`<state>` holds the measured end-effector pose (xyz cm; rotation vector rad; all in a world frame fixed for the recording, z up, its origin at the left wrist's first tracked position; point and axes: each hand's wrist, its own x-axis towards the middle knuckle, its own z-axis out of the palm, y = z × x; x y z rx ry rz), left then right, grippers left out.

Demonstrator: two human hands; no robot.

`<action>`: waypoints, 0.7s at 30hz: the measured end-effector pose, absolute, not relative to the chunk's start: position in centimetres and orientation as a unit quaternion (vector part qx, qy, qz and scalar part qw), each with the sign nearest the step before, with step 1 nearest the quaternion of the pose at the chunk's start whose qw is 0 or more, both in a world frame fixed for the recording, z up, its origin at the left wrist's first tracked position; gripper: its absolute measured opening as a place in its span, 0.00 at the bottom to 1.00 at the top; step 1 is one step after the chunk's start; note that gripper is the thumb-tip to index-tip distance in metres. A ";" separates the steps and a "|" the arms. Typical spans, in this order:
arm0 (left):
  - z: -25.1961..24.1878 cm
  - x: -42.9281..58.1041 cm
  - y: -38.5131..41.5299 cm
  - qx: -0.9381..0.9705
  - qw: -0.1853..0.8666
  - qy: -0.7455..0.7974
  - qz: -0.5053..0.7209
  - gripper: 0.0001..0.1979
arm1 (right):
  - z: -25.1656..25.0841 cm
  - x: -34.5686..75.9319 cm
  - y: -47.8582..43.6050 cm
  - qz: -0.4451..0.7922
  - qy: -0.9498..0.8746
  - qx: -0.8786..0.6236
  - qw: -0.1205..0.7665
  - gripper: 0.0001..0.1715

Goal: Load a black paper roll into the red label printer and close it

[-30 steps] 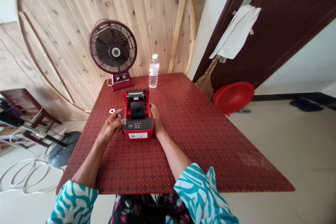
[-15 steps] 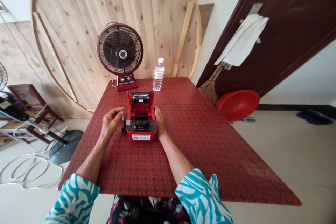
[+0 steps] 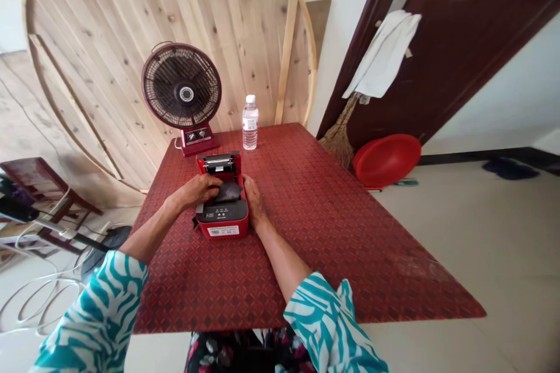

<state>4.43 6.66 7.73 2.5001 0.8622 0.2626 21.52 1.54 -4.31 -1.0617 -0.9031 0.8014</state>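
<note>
A red and black label printer (image 3: 224,211) stands on the table with its lid (image 3: 219,164) tipped up and back. My left hand (image 3: 202,189) reaches over its left side, fingers closed at a dark grey, soft-looking piece (image 3: 229,191) inside the opening. What that piece is I cannot make out. Along the printer's right side lies my right hand (image 3: 255,201), steadying it with the fingers partly hidden behind the casing. A white label (image 3: 223,231) shows on the front.
A dark red fan (image 3: 184,93) and a water bottle (image 3: 250,122) stand at the back of the patterned table (image 3: 315,245). To the right are a red basin (image 3: 387,160), a broom (image 3: 341,134) and a door with a white cloth (image 3: 385,52). Cables (image 3: 39,297) lie on the left floor.
My left hand has moved from beside the printer to over its opening, where the dark grey piece now shows. My right hand stays on the printer's side. The view has shifted slightly right.
</note>
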 end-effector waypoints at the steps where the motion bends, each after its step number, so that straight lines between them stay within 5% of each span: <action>1: 8.0 4.7 7.0 0.920 0.231 0.310 0.054 0.16 | -4.3 21.5 1.6 0.364 -0.401 -0.474 0.694 0.36; 9: 8.9 6.5 7.4 0.936 0.101 0.323 -0.100 0.14 | -4.5 21.4 1.9 0.382 -0.383 -0.468 0.699 0.35; 13: 8.4 6.7 7.1 0.937 0.025 0.339 -0.074 0.15 | -4.2 21.5 1.7 0.389 -0.393 -0.474 0.685 0.36; 21: 9.0 4.8 5.2 0.938 0.043 0.344 0.024 0.21 | -3.8 21.6 1.5 0.394 -0.389 -0.470 0.688 0.35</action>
